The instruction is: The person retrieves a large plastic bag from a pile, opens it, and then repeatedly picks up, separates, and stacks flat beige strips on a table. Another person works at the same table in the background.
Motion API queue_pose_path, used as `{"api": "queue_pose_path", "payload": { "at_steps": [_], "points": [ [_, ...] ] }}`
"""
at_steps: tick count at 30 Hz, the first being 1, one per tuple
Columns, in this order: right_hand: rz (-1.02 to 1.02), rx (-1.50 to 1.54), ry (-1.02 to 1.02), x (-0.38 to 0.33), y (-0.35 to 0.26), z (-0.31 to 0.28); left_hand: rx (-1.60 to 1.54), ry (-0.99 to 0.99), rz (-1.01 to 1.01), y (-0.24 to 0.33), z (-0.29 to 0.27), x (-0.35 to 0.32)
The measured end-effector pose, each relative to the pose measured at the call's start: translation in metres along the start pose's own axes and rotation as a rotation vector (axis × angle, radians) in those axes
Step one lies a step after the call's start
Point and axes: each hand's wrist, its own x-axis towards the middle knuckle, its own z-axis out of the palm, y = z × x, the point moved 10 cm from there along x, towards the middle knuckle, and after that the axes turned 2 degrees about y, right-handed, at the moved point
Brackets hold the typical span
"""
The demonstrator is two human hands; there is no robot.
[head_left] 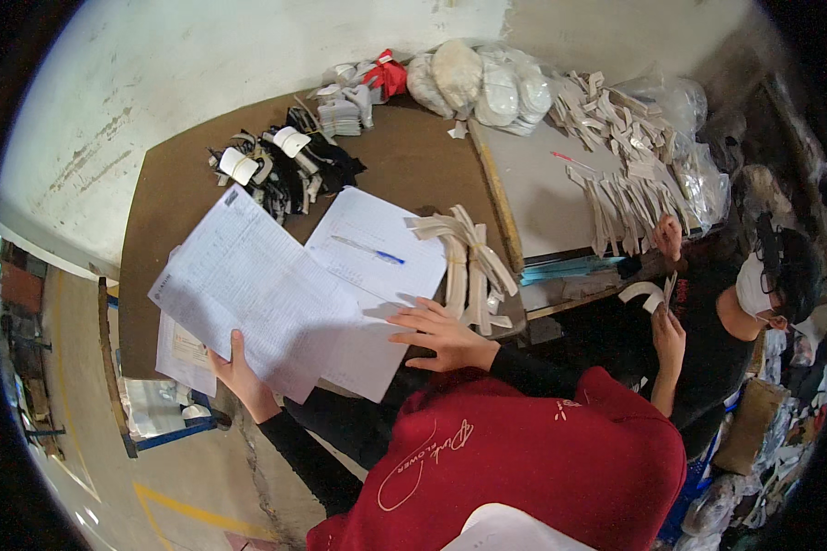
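My left hand [244,375] grips the lower edge of a printed sheet of paper [257,285], thumb on top. The sheet is held tilted above the table's left part. Beneath its right side an open notebook [404,234] with handwriting lies on the table, partly covered. On the notebook rests a blue and clear pen [369,248]. My right hand [446,335] lies with fingers spread over the notebook's right edge, holding nothing. Just beyond it is a bundle of curved cream fabric strips [469,262]. Another paper [184,354] shows under the sheet's lower left.
Dark strip bundles with white bands [289,151] lie at the back of the brown table [188,147]. Behind them are white stacks [340,115], a red bag [386,73] and plastic-wrapped bundles [510,87]. At right, a masked co-worker [708,312] holds a curved strip beside piled strips [625,197].
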Motion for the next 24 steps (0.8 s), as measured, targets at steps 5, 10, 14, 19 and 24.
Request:
{"api": "queue_pose_path", "payload": {
  "at_steps": [5, 10, 14, 19, 24],
  "points": [
    [0.142, -0.229, 0.599, -0.07, 0.015, -0.092, -0.091, -0.053, 0.042, 0.031, 0.055, -0.057],
    [0.456, -0.49, 0.589, -0.113, 0.046, -0.101, -0.074, -0.125, -0.029, 0.008, 0.099, -0.092],
    [0.429, -0.483, 0.605, -0.115, 0.049, -0.088, 0.151, -0.158, 0.071, -0.04, 0.102, -0.089],
    [0.317, -0.44, 0.725, -0.132, 0.049, -0.085, 0.635, -0.2, 0.31, -0.037, 0.118, -0.107],
    [0.266, -0.455, 0.747, -0.133, 0.043, -0.084, 0.649, -0.201, 0.28, -0.047, 0.111, -0.105]
  ]
}}
